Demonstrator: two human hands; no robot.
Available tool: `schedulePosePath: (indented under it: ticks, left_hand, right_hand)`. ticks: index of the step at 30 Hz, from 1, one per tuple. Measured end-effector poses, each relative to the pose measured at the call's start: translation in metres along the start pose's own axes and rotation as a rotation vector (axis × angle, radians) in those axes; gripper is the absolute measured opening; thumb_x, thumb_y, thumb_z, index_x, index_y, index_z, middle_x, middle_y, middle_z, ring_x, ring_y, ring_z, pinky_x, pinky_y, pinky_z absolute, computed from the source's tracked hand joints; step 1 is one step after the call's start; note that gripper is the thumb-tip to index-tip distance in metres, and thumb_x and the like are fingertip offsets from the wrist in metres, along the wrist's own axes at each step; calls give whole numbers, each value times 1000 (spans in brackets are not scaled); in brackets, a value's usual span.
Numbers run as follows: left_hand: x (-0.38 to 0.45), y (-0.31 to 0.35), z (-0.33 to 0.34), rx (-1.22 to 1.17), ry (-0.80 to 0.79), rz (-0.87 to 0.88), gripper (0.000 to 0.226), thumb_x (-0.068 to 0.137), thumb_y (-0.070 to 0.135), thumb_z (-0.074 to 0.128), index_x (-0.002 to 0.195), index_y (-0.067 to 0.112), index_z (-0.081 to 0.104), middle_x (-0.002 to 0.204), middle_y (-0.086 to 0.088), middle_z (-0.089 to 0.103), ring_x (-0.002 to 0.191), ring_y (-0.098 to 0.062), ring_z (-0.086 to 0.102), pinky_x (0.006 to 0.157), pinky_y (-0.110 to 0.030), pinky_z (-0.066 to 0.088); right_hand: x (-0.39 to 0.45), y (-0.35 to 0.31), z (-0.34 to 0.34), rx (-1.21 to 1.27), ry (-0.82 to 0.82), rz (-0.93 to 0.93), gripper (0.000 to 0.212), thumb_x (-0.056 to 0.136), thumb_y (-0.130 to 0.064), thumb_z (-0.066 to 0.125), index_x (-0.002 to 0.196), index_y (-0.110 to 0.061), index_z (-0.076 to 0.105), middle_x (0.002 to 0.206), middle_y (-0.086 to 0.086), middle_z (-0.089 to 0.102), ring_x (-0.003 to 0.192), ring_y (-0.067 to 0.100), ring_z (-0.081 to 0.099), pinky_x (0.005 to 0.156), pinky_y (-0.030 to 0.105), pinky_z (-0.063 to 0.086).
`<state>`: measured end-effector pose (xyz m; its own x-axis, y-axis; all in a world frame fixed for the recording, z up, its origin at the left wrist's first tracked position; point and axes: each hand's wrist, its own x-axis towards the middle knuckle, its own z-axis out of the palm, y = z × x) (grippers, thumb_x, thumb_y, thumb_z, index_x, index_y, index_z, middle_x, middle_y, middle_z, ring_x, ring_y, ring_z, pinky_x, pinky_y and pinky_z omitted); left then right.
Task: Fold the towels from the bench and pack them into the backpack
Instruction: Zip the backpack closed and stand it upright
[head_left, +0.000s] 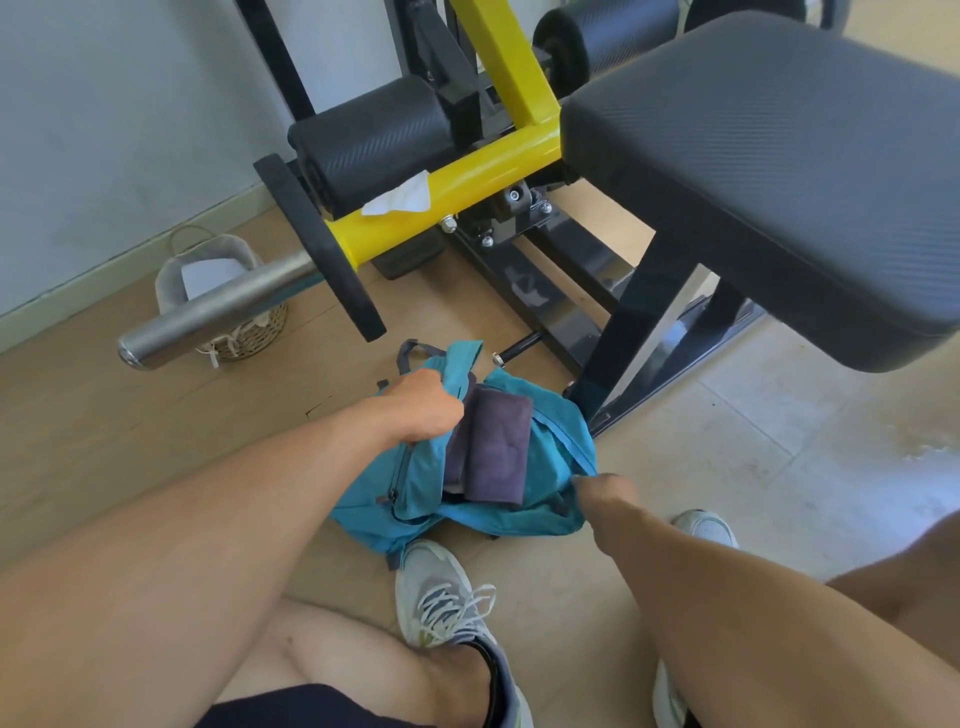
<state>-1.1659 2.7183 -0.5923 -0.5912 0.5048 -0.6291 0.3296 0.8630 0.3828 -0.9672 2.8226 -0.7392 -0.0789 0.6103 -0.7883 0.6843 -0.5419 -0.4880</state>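
Towel (496, 447), folded, sits inside the backpack (550, 410) between both hands: left hand (423, 405) grips one rim, right hand (605, 491) pinches the other, likely holding the mouth wide.

Pale wall (130, 130), wood-look floor (104, 415), wicker basket (223, 296), yellow-framed gym machine (467, 171).

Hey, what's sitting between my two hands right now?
In the head view, the folded dark towel lies in the open teal backpack, between the left hand and right hand, both gripping its edges.
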Motion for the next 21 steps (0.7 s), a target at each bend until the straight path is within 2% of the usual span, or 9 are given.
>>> schedulePosePath:
  ticks: [5,8,9,10,12,14,16,18,21]
  left_hand:
    - [-4,1,0,-43,-46,-42,10,64,10,43,70,15,37,72,-9,43,61,-24,42,58,-35,36]
    - [-6,2,0,-111,-59,-66,8,77,10,51,74,11,43,72,-12,51,61,-28,53,58,-35,48]
    - [-5,1,1,-128,-62,-65,13,84,14,55,77,10,44,76,-17,60,65,-32,63,63,-37,58]
    - [-6,2,1,-128,-67,-62,13,91,18,57,83,7,57,85,-22,69,73,-36,71,71,-43,64]
    - [-8,3,4,-121,-74,-37,18,100,17,53,97,2,64,100,-30,72,87,-42,75,81,-52,63]
    - [-12,5,7,-149,-44,-10,15,98,15,49,95,5,60,101,-31,72,85,-43,75,76,-55,63]
    - [-18,6,4,-153,-11,22,17,96,13,45,104,7,58,101,-23,71,80,-39,74,66,-47,65]
    - [-22,5,-1,-208,-25,20,24,98,11,40,112,10,59,102,-18,69,80,-32,71,62,-39,64]
    - [-24,3,-9,-387,-108,-38,35,102,23,32,110,8,62,109,-17,68,90,-29,67,80,-47,64]
  right_hand:
    - [-40,-27,5,141,284,-440,23,104,-35,40,98,-17,54,89,5,61,83,28,59,76,47,52]
    - [-67,-50,13,167,269,-572,23,102,-38,42,89,-21,50,82,1,57,78,26,57,74,49,54]
    - [-75,-55,16,159,252,-596,24,102,-38,43,87,-21,50,80,1,57,76,26,56,73,48,53]
    - [-80,-58,20,162,236,-611,25,101,-39,44,85,-21,50,78,0,57,75,25,56,72,47,54]
    - [-93,-60,28,164,195,-657,30,98,-44,47,81,-20,49,73,-3,56,69,19,56,68,43,55]
    - [-109,-61,38,112,113,-749,36,97,-42,54,74,-17,42,65,-4,49,58,12,44,60,36,45]
    - [-122,-63,46,40,28,-827,32,97,-32,57,74,-18,39,63,-6,44,55,11,37,57,34,38]
    - [-128,-65,51,3,-20,-869,22,97,-28,55,81,-20,42,65,-7,47,57,11,41,59,36,41]
    - [-132,-66,56,-83,-94,-943,8,99,-32,54,104,-29,49,74,-8,56,67,12,57,67,42,56]
